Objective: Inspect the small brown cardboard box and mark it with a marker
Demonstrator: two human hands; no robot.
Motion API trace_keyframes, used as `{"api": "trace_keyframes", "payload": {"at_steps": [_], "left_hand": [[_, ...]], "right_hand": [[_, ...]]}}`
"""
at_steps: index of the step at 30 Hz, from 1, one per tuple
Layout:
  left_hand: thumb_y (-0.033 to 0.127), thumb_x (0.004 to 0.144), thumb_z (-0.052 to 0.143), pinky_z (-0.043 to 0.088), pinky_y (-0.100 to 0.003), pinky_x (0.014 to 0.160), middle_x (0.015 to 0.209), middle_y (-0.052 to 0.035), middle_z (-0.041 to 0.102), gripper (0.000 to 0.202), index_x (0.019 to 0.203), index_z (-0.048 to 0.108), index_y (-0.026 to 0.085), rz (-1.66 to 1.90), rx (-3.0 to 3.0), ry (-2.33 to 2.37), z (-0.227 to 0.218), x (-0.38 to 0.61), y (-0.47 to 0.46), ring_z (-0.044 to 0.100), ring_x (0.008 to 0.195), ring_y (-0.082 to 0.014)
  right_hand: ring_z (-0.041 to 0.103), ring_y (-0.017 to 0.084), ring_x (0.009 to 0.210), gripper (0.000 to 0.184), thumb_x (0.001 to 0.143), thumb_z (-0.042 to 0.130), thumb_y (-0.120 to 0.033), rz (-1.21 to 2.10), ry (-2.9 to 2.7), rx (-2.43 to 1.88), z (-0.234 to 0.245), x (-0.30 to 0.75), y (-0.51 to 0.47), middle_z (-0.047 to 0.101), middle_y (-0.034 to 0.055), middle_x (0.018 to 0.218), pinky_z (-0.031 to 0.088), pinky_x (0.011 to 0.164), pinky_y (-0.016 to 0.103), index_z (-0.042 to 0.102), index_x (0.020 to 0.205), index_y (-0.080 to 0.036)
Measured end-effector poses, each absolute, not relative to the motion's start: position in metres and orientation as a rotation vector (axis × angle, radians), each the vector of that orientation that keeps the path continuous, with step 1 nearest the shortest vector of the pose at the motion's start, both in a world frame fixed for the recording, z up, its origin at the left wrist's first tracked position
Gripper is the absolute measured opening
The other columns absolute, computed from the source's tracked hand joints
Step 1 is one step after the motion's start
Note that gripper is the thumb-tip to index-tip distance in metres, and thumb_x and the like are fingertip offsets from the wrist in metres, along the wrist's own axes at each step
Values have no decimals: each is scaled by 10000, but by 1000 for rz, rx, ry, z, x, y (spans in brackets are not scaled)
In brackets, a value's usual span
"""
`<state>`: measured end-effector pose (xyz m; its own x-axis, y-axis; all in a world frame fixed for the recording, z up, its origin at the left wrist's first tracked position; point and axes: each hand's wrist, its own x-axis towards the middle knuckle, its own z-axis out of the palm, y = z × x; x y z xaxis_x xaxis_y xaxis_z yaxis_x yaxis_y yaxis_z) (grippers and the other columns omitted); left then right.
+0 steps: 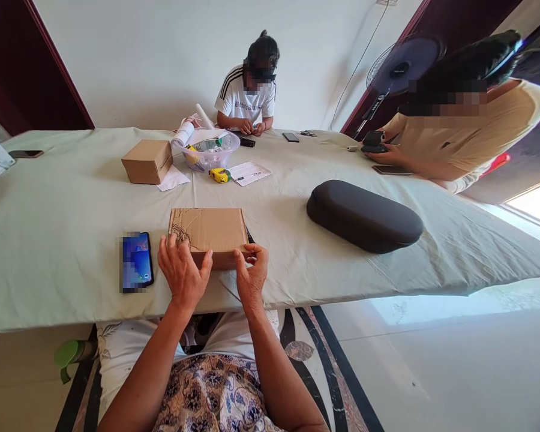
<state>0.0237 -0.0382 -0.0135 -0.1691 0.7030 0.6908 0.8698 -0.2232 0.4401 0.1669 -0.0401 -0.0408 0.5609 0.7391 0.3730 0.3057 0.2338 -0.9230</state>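
A flat brown cardboard box (209,231) lies near the front edge of the table (49,252), which is covered with a pale green cloth. My left hand (182,273) rests on its near left corner, fingers spread over the top and thumb against the front side. At the box's near right corner, my right hand (252,273) pinches the front edge with bent fingers. A phone (136,261) with a lit screen lies just left of my left hand.
A black oval case (364,216) lies to the right. Farther back stand a smaller cardboard box (147,161), a clear bowl (211,150), a yellow tape measure (219,174) and papers (249,173). One person sits at the far side, another at the right holding a phone.
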Motion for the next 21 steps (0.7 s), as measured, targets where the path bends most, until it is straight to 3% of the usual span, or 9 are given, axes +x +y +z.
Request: {"api": "trace_keyframes", "payload": {"at_steps": [9, 16, 21], "left_hand": [[441, 967, 520, 175, -697, 1176, 1392, -290, 591, 409, 1198, 614, 117, -1189, -1953, -1870, -9, 31, -40, 363, 1491, -462], [519, 956, 537, 347, -540, 1117, 1343, -248, 627, 454, 1177, 652, 138, -1205, -1949, -1850, -9, 26, -36, 521, 1352, -393], [520, 968, 516, 385, -534, 1077, 1354, -265, 616, 486, 1191, 661, 113, -1095, -1967, -1872, -6, 25, -36, 528, 1333, -396]], "right_hand": [[602, 185, 923, 257, 919, 592, -458, 417, -992, -1271, -40, 169, -41, 644, 49, 1015, 487, 801, 333, 611, 1010, -218], [595, 167, 853, 258, 899, 605, -453, 484, -972, -1247, -35, 174, -36, 639, 30, 957, 481, 792, 324, 622, 992, -213], [594, 171, 881, 264, 875, 611, -456, 517, -926, -1248, -31, 174, -31, 637, 40, 986, 480, 777, 314, 624, 977, -213]]}}
